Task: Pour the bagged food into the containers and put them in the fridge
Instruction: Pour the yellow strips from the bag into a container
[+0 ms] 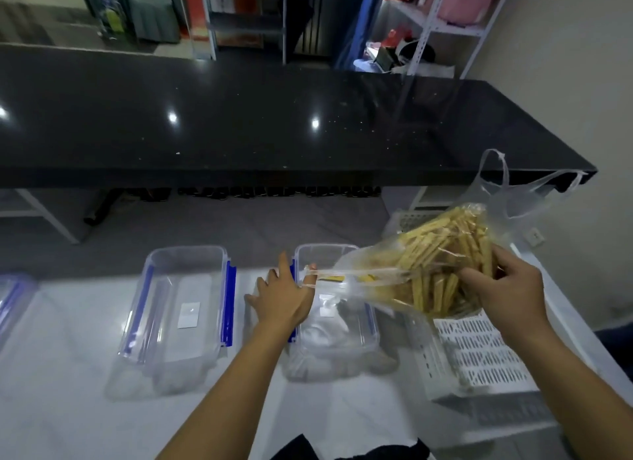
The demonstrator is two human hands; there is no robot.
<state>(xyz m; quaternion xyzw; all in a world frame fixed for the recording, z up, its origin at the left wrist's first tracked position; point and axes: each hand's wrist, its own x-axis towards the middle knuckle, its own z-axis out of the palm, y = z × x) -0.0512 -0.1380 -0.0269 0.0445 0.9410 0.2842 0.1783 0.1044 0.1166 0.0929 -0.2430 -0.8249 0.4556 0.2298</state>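
Three clear containers [178,309], one bag of sticks [428,267], one white basket [479,353].

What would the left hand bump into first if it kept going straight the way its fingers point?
Probably the near left rim of the clear container. The left hand points up and away, holding the bag by its stretched edge, right at that rim. Depth is hard to judge, so it may pass just over it.

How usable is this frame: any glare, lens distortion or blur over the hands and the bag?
Head view: ceiling lights glare as bright spots on the black counter; wide-angle lens bends its edge and the white table; the background shelves are soft. The left hand, right hand, bag of sticks and clear container read adequately, slightly soft.
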